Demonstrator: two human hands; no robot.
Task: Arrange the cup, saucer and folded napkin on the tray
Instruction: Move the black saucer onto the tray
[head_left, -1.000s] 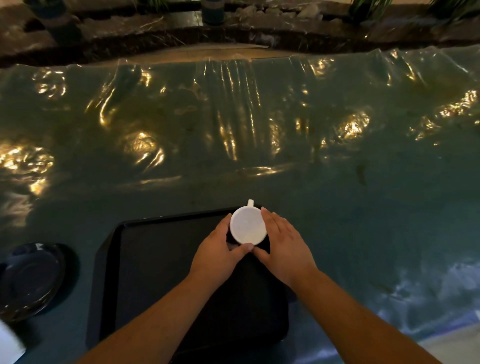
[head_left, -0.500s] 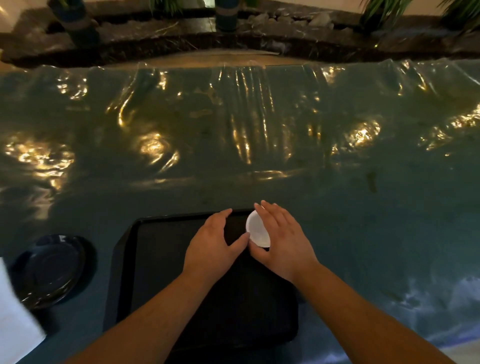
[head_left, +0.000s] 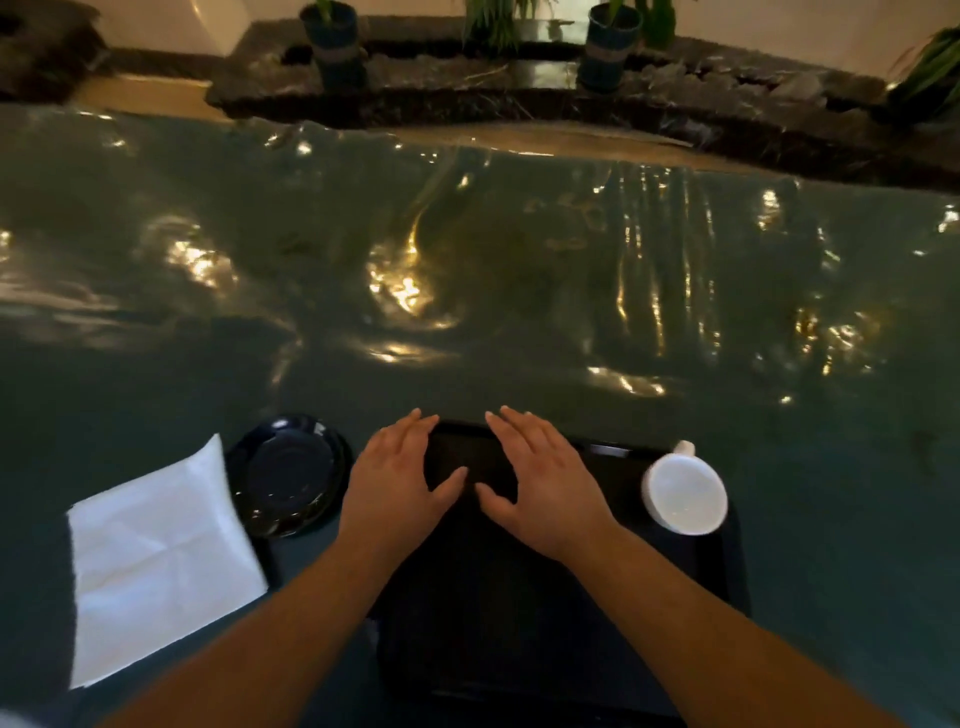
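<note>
A black rectangular tray (head_left: 519, 623) lies on the table in front of me. The white cup (head_left: 683, 493) stands on the tray's far right corner, handle pointing away. My left hand (head_left: 400, 483) and my right hand (head_left: 545, 483) hover flat and empty over the tray's far edge, fingers spread, both to the left of the cup. A dark saucer (head_left: 288, 475) sits on the table just left of the tray. The white folded napkin (head_left: 156, 566) lies flat further left, its corner touching the saucer's rim.
A glossy plastic-covered dark green cloth (head_left: 467, 286) covers the table and wrinkles toward the far side. Beyond the far edge runs a dark stone ledge (head_left: 519, 98) with potted plants (head_left: 332, 47).
Both hands let go of the cup and drew left over the tray. The view swung left, so cup sits right and saucer and napkin came into fuller view.
</note>
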